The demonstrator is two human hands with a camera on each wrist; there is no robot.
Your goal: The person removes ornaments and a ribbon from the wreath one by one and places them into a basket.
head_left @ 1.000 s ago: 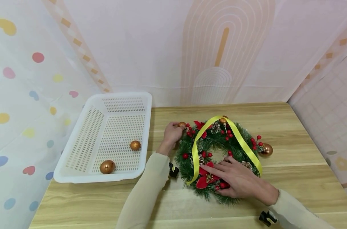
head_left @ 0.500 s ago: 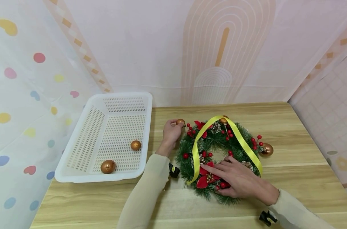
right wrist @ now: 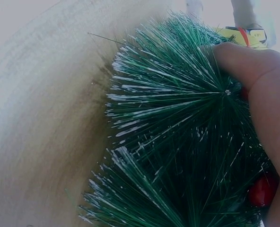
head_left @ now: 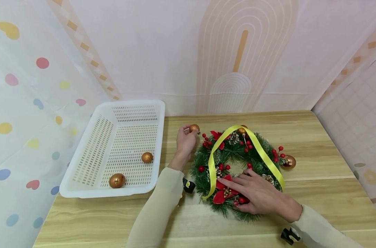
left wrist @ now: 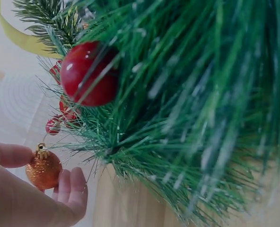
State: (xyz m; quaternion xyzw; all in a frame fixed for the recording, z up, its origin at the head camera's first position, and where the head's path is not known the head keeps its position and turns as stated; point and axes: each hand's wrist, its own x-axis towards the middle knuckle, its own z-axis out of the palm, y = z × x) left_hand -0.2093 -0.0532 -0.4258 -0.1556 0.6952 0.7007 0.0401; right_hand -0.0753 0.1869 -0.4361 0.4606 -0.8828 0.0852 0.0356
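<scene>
Beside the wreath's far left edge, my left hand (head_left: 185,142) pinches a small copper glitter bauble (head_left: 194,128). Its gold cap (left wrist: 41,152) lies by the thumb in the left wrist view. The green pine wreath (head_left: 200,179) carries red poinsettias (head_left: 219,197), red berries, pinecones (head_left: 233,138) and a loop of yellow ribbon (head_left: 263,156). My right hand (head_left: 258,193) grips the wreath's near side, with fingers over the ring towards the hole. In the right wrist view its thumb (right wrist: 244,61) lies against the needles. Copper baubles sit at the wreath's right edge (head_left: 288,162) and top (head_left: 242,130).
Left of the wreath stands a white perforated plastic basket (head_left: 62,187) with two copper baubles inside, a larger one (head_left: 117,180) and a smaller one (head_left: 147,157). All rests on a wooden table (head_left: 324,203), with a patterned cloth (head_left: 175,51) hanging behind it.
My left hand has lifted the small bauble slightly up and to the left, away from the wreath's berries. The right hand and the wreath stay where they were.
</scene>
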